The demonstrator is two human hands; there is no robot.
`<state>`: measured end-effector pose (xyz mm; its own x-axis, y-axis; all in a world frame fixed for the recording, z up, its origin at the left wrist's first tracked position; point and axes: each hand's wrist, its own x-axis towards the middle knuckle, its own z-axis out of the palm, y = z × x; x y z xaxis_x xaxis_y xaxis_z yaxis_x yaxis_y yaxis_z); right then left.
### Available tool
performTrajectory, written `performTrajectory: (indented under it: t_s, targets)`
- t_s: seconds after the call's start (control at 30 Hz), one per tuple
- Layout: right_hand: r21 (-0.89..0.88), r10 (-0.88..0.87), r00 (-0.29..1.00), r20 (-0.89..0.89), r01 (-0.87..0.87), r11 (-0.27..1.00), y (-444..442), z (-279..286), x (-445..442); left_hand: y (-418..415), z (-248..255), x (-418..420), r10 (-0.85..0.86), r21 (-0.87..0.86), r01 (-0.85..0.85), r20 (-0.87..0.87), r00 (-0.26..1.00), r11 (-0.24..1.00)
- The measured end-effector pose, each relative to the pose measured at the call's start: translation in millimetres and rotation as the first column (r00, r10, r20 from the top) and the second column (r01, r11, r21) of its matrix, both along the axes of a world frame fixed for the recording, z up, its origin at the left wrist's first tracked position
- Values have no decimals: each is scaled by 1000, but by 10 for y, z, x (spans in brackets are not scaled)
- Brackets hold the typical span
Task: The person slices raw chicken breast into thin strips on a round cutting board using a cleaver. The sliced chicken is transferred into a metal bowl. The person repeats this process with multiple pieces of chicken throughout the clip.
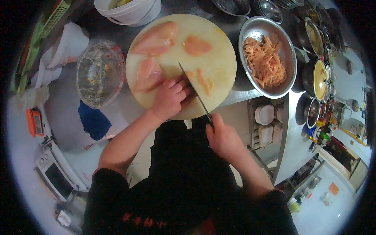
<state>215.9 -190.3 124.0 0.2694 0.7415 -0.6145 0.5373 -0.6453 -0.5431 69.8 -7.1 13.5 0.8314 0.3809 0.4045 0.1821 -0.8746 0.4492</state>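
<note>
My right hand [224,138] grips the handle of a kitchen knife [195,91], its blade slanting up and left across a round cutting board [224,58]. Close to the blade's left side, my left hand [173,97] presses down with bent fingers; what lies beneath them is mostly hidden. Thin strips of raw meat [202,80] lie just right of the blade. Raw pieces that look like chicken breast [157,38] rest at the board's upper left, with another piece [148,73] by my left hand. A flat slice [197,45] sits higher up.
Right of the board stands a steel bowl [289,67] heaped with meat strips [265,63]. To its left are a clear plastic-lined bowl [100,73] and a blue cloth [94,120]. A white bucket [132,14] stands behind. Pots with a yellow one [319,79] line the far right.
</note>
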Motion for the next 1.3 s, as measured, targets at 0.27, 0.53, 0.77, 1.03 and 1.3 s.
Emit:
performTrajectory:
  t_s: [0.27,0.53,0.77,1.03,1.3]
  targets:
    - [-27,1,1000,-29,-2,1000,-414,126,200,-12,0,-58,41,-7,-41,-69,997,999]
    - [39,42,999,5,-43,998,108,-48,21,-20,-7,15,12,10,-12,60,998,1000]
    - [123,-43,981,-189,67,990,-394,-178,288,-19,142,-88,7,55,-1,-111,994,998]
    - [-299,-551,357,-754,560,773,-521,-648,1188,-62,-33,-104,61,-26,-61,-1,998,998]
    - [-20,20,1000,4,-20,1000,-161,398,-30,-64,-68,-149,47,-67,-53,-90,995,996]
